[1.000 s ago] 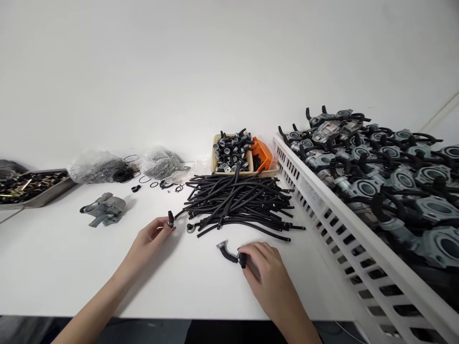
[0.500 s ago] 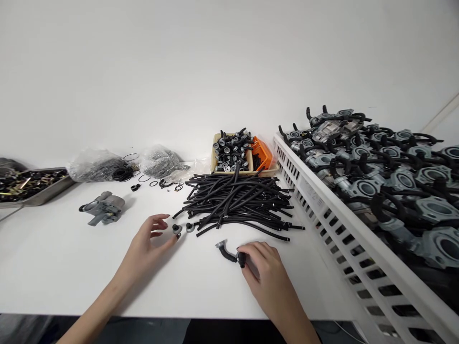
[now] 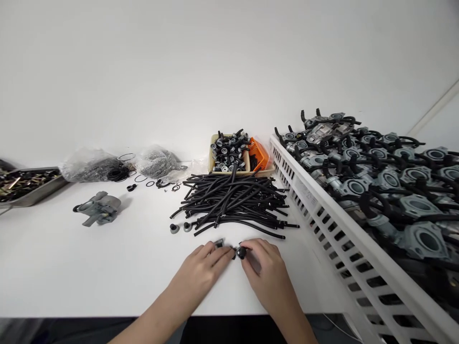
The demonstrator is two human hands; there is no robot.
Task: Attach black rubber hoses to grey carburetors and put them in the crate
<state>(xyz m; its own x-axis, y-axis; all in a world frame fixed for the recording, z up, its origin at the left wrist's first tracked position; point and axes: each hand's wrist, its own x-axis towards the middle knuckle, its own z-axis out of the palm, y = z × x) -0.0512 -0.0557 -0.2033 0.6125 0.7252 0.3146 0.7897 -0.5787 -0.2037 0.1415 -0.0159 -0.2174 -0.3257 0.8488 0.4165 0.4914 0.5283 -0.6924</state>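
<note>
Near the table's front edge, my left hand (image 3: 202, 267) is closed over a black elbow tube with a grey cap (image 3: 219, 242), most of it hidden under the fingers. Just to the right, my right hand (image 3: 264, 260) pinches a small black cap piece (image 3: 241, 252) between thumb and fingertips. The two parts are close together; whether they touch is hidden. Two small grey-and-black caps, a left one (image 3: 174, 229) and a right one (image 3: 187, 227), rest on the table beyond my left hand. Black hoses (image 3: 233, 200) lie in a pile behind both hands.
A white slatted crate (image 3: 319, 205) of metal carburetor bodies stands at the right. Behind the hoses are a cream bin (image 3: 211, 165) and an orange basket (image 3: 263, 160). One carburetor body (image 3: 100, 208), plastic bags (image 3: 88, 165) and a metal tray (image 3: 45, 188) are on the left.
My left hand has moved right, away from the two small caps, and closed over the elbow tube. My right hand stays near the same spot, and its black piece appears turned.
</note>
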